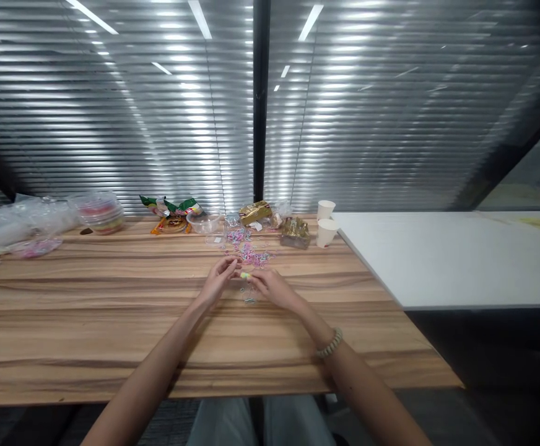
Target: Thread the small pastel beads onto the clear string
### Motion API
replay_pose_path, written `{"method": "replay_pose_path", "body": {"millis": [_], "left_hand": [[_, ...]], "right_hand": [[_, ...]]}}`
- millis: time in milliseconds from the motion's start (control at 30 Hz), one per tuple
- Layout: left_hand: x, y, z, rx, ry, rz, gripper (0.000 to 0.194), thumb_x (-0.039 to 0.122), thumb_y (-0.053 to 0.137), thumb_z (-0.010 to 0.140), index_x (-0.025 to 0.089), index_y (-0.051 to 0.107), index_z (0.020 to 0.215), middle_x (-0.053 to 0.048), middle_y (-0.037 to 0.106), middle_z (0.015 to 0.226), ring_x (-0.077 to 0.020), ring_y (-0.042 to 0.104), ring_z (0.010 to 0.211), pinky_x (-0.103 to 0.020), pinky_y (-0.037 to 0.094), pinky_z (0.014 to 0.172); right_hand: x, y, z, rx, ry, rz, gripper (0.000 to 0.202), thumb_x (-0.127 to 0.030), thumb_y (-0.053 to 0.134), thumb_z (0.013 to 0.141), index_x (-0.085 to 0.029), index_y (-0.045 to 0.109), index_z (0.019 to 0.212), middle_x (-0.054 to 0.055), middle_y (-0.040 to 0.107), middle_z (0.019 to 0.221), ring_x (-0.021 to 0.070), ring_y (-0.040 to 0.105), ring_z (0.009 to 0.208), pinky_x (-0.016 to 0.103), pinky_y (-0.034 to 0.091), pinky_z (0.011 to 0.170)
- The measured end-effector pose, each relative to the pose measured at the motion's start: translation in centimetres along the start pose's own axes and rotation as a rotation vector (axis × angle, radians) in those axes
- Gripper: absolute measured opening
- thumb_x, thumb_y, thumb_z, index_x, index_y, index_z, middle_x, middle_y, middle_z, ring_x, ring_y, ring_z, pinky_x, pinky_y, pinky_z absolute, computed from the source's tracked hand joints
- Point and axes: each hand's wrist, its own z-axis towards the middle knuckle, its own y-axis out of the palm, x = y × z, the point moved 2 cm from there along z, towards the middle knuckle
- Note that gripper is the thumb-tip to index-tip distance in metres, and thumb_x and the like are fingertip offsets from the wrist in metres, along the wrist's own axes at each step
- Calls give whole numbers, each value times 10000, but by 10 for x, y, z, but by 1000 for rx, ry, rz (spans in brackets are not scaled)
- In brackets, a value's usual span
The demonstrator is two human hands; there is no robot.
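**Small Bands Worked at a Wooden Table**

Head view: no writing on the far snack packets (pixel 172 214) or paper cups (pixel 326 226) can be read. A tiny yellow-green piece (pixel 244 275) sits between both hands at mid-table, just near of a scatter of pink and blue loops (pixel 248 251). The left hand (pixel 220 277) and right hand (pixel 272 286) each narrow their fingertips onto it over the wooden table (pixel 88 310).

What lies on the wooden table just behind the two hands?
Behind the left hand and right hand, small pink and pale loops lie scattered on the wooden table. The hands cover whatever lies beneath them.
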Motion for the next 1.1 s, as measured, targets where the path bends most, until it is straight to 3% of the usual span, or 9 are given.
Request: {"method": "replay_pose_path", "body": {"millis": [167, 267, 433, 633, 733, 933, 1100], "left_hand": [[0, 3, -2, -26, 36, 219, 294, 379, 671, 635, 154, 648, 823, -69, 652, 879, -192, 576, 832, -322, 447, 793], [-4, 3, -2, -48, 51, 245, 268, 379, 678, 622, 149, 653, 758, -68, 662, 836, -197, 586, 810, -326, 454, 783], [-7, -1, 1, 12, 24, 189, 315, 369, 708, 585, 151, 647, 805, -65, 671, 847, -197, 599, 808, -331, 459, 785], [-3, 8, -6, -134, 8, 154, 350, 350, 685, 628, 148, 642, 911, -84, 661, 959, -208, 598, 871, -339, 454, 807], [-4, 9, -5, -153, 22, 202, 330, 361, 662, 652, 153, 645, 908, -80, 662, 954, -204, 601, 855, -330, 457, 789], [-13, -16, 5, 88, 240, 641, 203, 336, 603, 704, 168, 666, 799, -70, 645, 812, -185, 573, 739, -303, 446, 693], [-22, -10, 2, -49, 389, 894, 171, 210, 518, 766, 174, 668, 839, -61, 601, 825, -163, 533, 775, -281, 413, 722]], "right_hand": [[3, 0, 1, 16, 54, 109, 281, -285, 397, 876, -155, 630, 788, 13, 615, 672, 105, 510, 622, 207, 352, 612], [7, -1, 1, 81, 155, 243, 216, -329, 530, 793, -167, 654, 863, 27, 643, 764, 122, 543, 678, 219, 388, 633], [7, -5, 2, 191, 371, 657, 295, -357, 663, 643, -146, 658, 850, 34, 632, 763, 102, 525, 570, 209, 399, 519], [3, 1, 4, 285, 493, 1076, 346, -376, 709, 572, -112, 629, 781, 1, 564, 654, 53, 439, 508, 182, 367, 486], [5, 2, 4, 345, 496, 1098, 343, -418, 686, 594, -117, 616, 744, 11, 572, 684, 79, 487, 583, 201, 399, 549], [14, -3, 3, 505, 514, 934, 355, -461, 650, 621, -122, 550, 665, 2, 555, 621, 89, 493, 545, 196, 367, 494], [21, 4, 6, 422, 511, 916, 374, -478, 599, 656, -144, 479, 776, 7, 575, 614, 117, 542, 529, 223, 422, 505]]}}
